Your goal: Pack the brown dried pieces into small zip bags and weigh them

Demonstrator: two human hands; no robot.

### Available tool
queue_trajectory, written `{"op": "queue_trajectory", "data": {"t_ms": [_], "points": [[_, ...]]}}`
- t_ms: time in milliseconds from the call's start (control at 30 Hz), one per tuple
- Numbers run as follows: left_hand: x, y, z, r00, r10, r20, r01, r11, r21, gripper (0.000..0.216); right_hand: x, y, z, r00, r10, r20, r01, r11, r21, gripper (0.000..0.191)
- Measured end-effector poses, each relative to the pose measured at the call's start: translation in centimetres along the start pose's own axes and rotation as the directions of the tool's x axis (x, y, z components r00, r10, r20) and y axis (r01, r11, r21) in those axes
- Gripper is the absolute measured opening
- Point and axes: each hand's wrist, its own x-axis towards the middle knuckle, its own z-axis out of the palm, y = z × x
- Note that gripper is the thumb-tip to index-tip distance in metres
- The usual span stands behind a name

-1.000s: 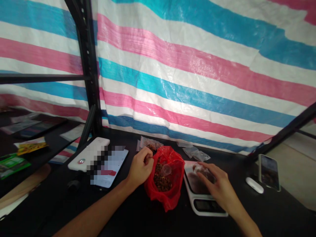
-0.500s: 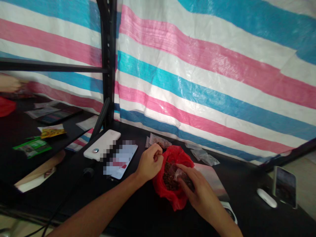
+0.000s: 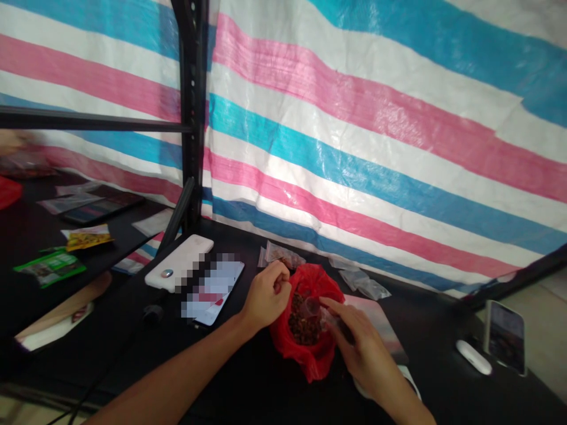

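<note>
A red plastic bag [image 3: 305,348] full of small brown pieces sits open on the black table [image 3: 248,389]. My left hand [image 3: 264,294] is closed on the bag's left rim and holds it open. My right hand [image 3: 361,345] reaches into the bag's mouth from the right, fingers pinched on a small clear plastic bag [image 3: 330,319] with brown pieces in it. A small clear cup [image 3: 311,305] lies on the brown pieces inside the red bag. A white scale [image 3: 410,378] lies under my right wrist, mostly hidden.
A phone [image 3: 212,286] and a white power bank [image 3: 179,262] lie left of the bag. Small clear bags [image 3: 363,283] lie behind it by the striped tarp. A propped phone [image 3: 505,336] and white earbud case [image 3: 473,357] stand at right. A black rack post [image 3: 192,112] rises at left.
My right hand left the scale and went into the red bag's mouth with the small clear bag. My left hand stayed on the rim. The view shifted left.
</note>
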Motion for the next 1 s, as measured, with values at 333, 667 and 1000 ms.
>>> {"op": "queue_trajectory", "data": {"t_ms": [333,667,1000], "points": [[0.2,0.1,-0.3,1.0,-0.001,-0.013,0.001,1.0,-0.001,0.022,-1.0,4.1,-2.9,0.954,0.243,-0.176,-0.235,0.97,0.066,0.046],[0.1,-0.2,-0.2,1.0,0.006,0.0,-0.006,1.0,0.015,0.022,-1.9,10.5,-5.5,0.885,0.382,-0.265,-0.339,0.92,0.194,0.063],[0.2,0.0,-0.3,1.0,-0.001,0.001,0.001,0.999,0.043,0.02,-3.9,15.9,-3.7,0.588,0.618,-0.522,-0.425,0.785,0.45,0.072]]}}
